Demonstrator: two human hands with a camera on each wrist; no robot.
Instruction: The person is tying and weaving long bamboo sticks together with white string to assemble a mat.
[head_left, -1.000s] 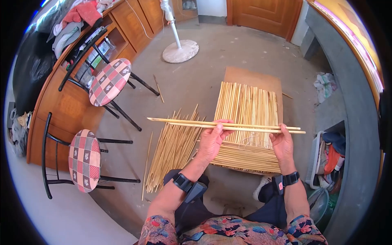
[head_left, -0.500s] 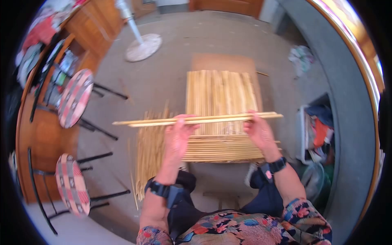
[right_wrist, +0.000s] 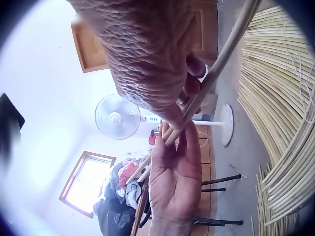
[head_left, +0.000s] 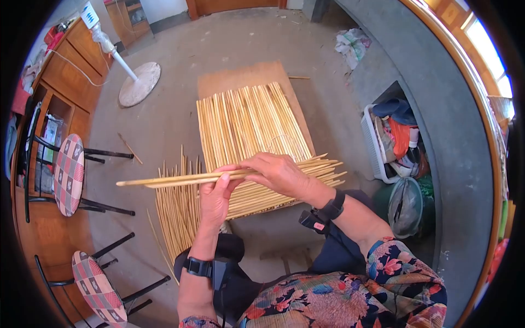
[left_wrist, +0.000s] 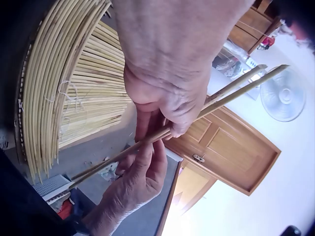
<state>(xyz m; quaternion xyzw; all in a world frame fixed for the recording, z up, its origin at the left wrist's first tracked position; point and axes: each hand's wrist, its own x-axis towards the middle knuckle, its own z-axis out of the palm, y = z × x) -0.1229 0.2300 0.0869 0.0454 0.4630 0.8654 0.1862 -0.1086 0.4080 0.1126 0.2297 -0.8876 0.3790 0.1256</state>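
Two long, pale stalks (head_left: 158, 181) lie side by side across both hands, their ends jutting out far to the left in the head view. My left hand (head_left: 215, 198) pinches them between thumb and fingers from below. Close beside it, my right hand (head_left: 284, 174) grips the same pair from above, covering part of them. The left wrist view shows the right hand's (left_wrist: 135, 189) thumb and fingertips pinching the stalks. Beneath the hands lies a mat of stalks (head_left: 249, 123) in rows, its near band set crosswise, with loose thin thread (left_wrist: 71, 93) on it.
A loose pile of stalks (head_left: 175, 210) lies on the floor left of the mat. Cardboard (head_left: 240, 76) sits under the mat. Two checked chairs (head_left: 70, 175) stand at the left, a white basket of clothes (head_left: 374, 145) and a lined bin (head_left: 404, 210) at the right.
The right hand has slid left along the two stalks, from near their right end to beside the left hand. The head view has turned, shifting the mat leftward.
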